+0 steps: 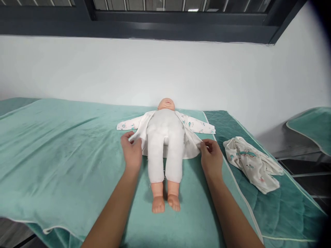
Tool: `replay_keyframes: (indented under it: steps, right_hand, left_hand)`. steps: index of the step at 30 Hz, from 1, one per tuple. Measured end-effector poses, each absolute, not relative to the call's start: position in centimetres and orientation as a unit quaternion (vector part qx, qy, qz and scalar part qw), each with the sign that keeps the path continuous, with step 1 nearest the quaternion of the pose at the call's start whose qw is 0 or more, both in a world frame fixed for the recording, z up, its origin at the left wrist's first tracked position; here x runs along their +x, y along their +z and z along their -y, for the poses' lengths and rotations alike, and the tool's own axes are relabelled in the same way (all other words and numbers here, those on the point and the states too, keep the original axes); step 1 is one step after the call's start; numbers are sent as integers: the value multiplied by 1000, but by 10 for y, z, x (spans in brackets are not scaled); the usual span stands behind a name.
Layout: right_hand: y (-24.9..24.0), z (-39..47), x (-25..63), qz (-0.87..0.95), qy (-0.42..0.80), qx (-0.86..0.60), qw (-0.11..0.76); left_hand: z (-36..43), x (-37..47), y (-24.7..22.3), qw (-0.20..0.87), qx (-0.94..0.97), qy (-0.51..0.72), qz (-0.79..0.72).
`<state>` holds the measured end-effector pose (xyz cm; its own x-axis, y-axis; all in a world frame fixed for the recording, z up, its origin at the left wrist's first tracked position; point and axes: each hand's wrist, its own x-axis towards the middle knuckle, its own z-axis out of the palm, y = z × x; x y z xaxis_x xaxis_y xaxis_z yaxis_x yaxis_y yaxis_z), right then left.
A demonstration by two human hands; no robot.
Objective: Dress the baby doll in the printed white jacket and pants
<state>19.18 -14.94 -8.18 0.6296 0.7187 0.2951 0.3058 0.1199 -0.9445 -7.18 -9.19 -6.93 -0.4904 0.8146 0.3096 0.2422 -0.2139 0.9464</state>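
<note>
A baby doll (166, 125) lies on its back on a pale green sheet (77, 165), midway between the two hands, its white-covered torso and legs just inside them and its bare feet nearer the wearer. Its long axis runs straight away from the wearer, the head towards the white wall (129, 69) and the feet pointing back, with the legs side by side and slightly parted. A printed baby jacket (191, 144) is spread open around and under the torso, sleeves stretched out to either side; whether the doll's arms fill them is hard to tell. The left hand (132, 148) pinches the edge of one front panel between thumb and fingers, drawing it out from the doll's side; the right hand (211, 154) pinches the opposite panel's lower corner in the same way. Beyond the right hand, a crumpled printed garment (252, 163) rests on a darker green quilted cover (281, 206), well apart from the doll.
</note>
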Motion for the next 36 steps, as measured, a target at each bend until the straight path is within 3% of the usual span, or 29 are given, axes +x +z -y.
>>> replay_keyframes:
  steps: [3, 6, 11, 16, 23, 26, 31, 36]
  right_hand:
    - [-80, 151, 196, 307, 276, -558, 720]
    - [-81, 151, 199, 267, 330, -524, 738]
    - [-88, 150, 195, 442, 157, -629, 619]
    - [-84, 153, 189, 563, 19, -618, 548]
    - [-81, 158, 179, 619, 95, -618, 475]
    - [-83, 157, 178, 596, 138, -612, 502]
    - [-69, 133, 186, 575, 79, -594, 557]
    - [-46, 71, 190, 598, 49, -624, 501]
  left_hand:
    - [90, -71, -71, 212, 489, 600, -597]
    - [87, -71, -73, 222, 507, 565, -612]
    - [86, -70, -73, 220, 538, 546, -603]
    - [95, -66, -64, 207, 519, 591, -582]
    - [102, -62, -56, 179, 509, 622, -567]
    - [100, -61, -56, 189, 500, 641, -551]
    - [96, -61, -59, 217, 458, 678, -532]
    - [90, -63, -62, 226, 429, 698, -527]
